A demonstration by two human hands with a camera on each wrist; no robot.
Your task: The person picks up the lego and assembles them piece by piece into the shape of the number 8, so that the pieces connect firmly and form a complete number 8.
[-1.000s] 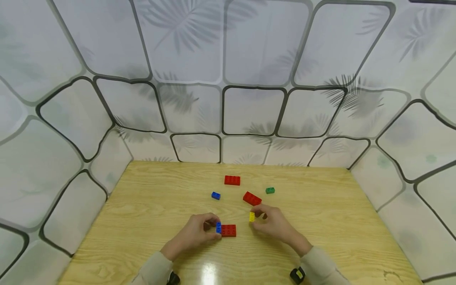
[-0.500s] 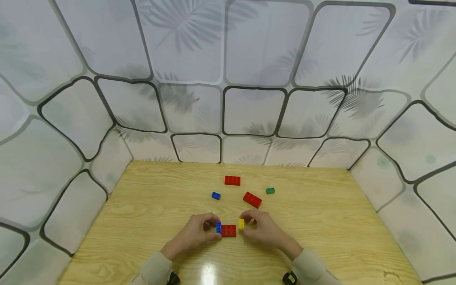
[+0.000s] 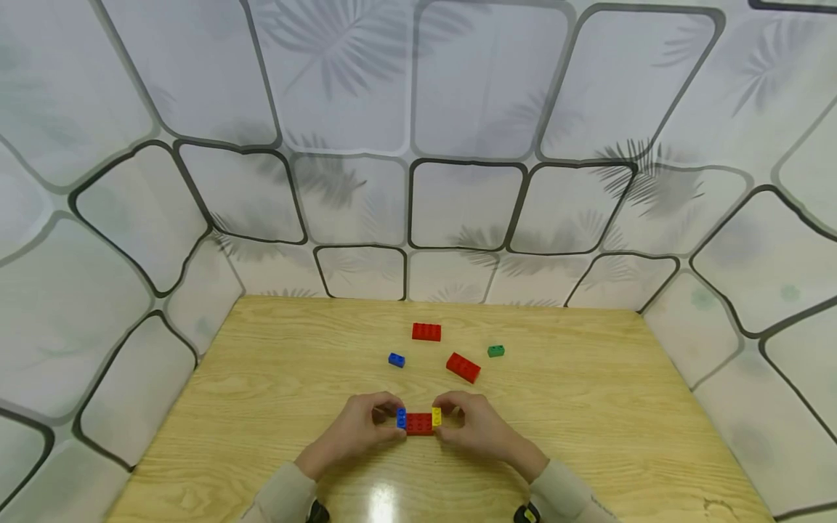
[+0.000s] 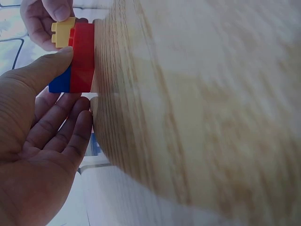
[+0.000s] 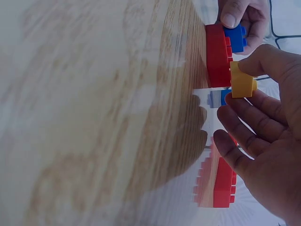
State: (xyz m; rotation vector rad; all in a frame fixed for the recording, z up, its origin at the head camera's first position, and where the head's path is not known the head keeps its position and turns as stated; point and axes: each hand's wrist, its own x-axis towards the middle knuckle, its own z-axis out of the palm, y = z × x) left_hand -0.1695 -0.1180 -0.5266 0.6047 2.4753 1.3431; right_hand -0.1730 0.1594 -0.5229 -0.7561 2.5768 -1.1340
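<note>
A red building brick with several studs lies on the table before me. At its left end, my left hand pinches a small blue brick that sits on top of it. My right hand holds a small yellow brick between thumb and fingers over the red brick's right end. In the right wrist view the yellow brick is at the red brick's studs; I cannot tell whether it is pressed down. The left wrist view shows the left thumb over the blue brick.
Farther back on the wooden table lie two more red bricks, one straight and one slanted. A small blue brick and a small green brick lie near them. Patterned walls enclose the back and sides.
My right hand has moved left and slightly nearer, bringing the yellow brick from beside the slanted red brick to the right end of the front red brick. The left hand has stayed in place.
</note>
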